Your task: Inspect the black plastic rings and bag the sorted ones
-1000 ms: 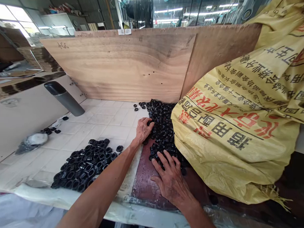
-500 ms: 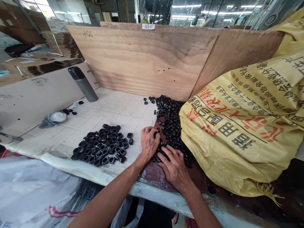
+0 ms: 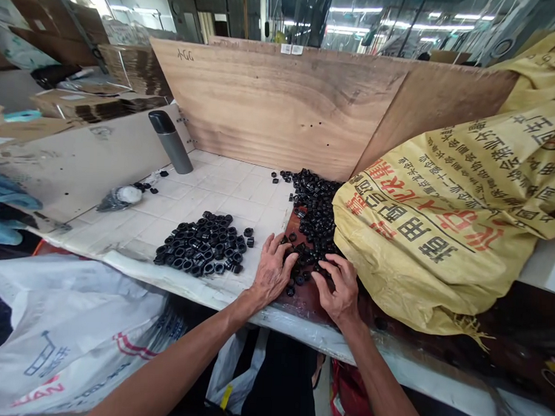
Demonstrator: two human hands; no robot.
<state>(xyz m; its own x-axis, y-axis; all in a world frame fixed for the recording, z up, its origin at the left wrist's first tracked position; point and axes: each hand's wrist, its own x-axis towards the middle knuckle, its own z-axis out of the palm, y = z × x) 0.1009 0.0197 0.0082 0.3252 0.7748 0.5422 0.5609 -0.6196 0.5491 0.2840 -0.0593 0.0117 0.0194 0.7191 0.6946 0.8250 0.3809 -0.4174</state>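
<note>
Small black ring-shaped plastic pieces [image 3: 317, 209] lie heaped on a reddish-brown surface. At the near left side of this heap is my left hand [image 3: 271, 271], fingers curved and thumb apart, with loose rings at its fingertips. Facing it, my right hand [image 3: 341, 290] has its thumb and index finger spread beside the heap's near end. Dark rings show between and behind the fingertips of both hands; I see none firmly gripped. A second pile of black rings [image 3: 201, 245] rests on the white tabletop left of my left hand, many with their holes facing up.
A yellow woven sack [image 3: 408, 237] bulges over the right side. Wooden boards [image 3: 272, 104] wall off the back. On the left stand a grey bottle [image 3: 173, 145] and a small plastic bag [image 3: 120, 197]. A white sack [image 3: 68, 334] hangs below the front edge.
My right hand has moved right and its thumb and index finger have spread, uncovering rings between the hands. My left hand's thumb has parted from its index finger. The camera has turned slightly left.
</note>
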